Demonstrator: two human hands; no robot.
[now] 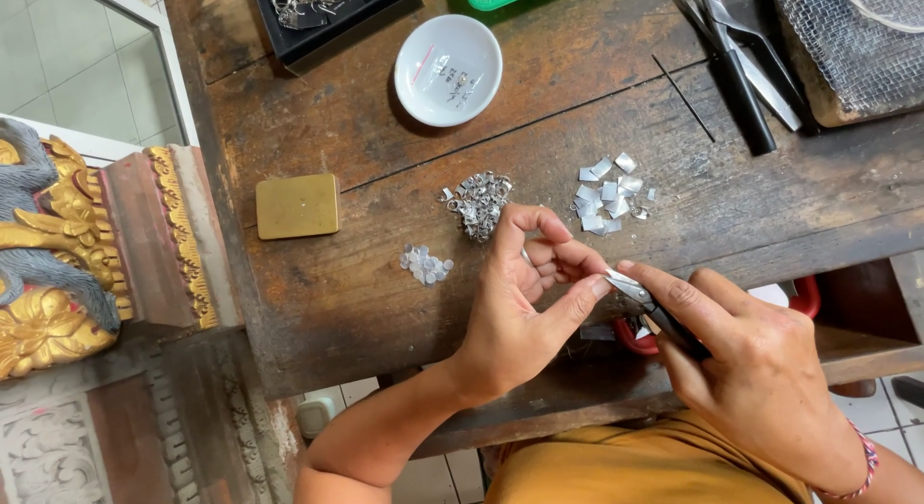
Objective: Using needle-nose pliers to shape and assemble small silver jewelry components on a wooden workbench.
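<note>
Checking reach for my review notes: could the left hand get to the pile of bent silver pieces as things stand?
Probably yes. The left hand sits just below the pile of bent silver pieces, with only bare workbench between them, though its fingertips are pinched at the pliers.

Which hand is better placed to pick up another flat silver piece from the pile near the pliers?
Left, probably. The left hand has fingers pinched at the plier tips, just below the flat silver pieces, and holds no tool. The right hand is gripping the pliers, so it looks occupied.
</note>
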